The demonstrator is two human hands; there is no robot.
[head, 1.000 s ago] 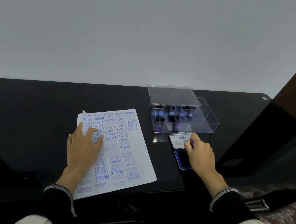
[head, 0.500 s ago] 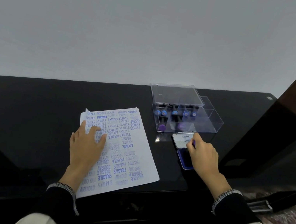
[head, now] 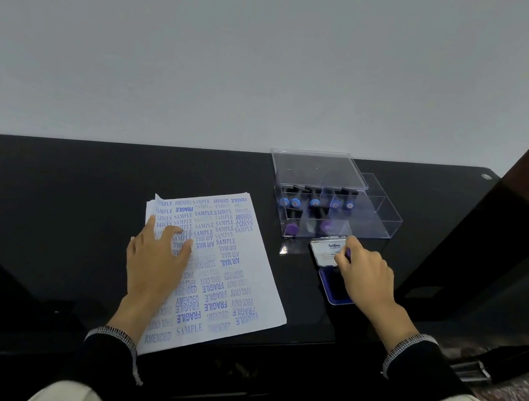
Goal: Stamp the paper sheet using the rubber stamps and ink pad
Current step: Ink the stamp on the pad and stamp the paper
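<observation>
Head view: a person's two hands work at a glossy black table [head: 47, 207] set against a pale wall.
Paper sheet: the paper sheet [head: 252, 288] lies flat at the middle of the table, turned a little clockwise, crowded with blue prints reading SAMPLE, FRAGILE, AIR MAIL, FAX OUT and AMENDED.
Clear box: a clear plastic box [head: 378, 218] stands at 1 o'clock from the sheet, its lid raised at the back, with rubber stamps [head: 314, 202] lying in the left compartments; the right compartments look bare.
Left hand: the left hand [head: 157, 256] rests palm down on the sheet's left half, fingers straight and slightly spread toward 12 o'clock.
Right hand: the right hand [head: 367, 277] is curled over the ink pad, fingers pinching a small purple stamp [head: 348, 252] of which only a sliver shows.
Ink pad: the ink pad [head: 329, 288] sits open at 3 o'clock from the sheet, just in front of the box, its white labelled lid [head: 326, 252] tipped back.
</observation>
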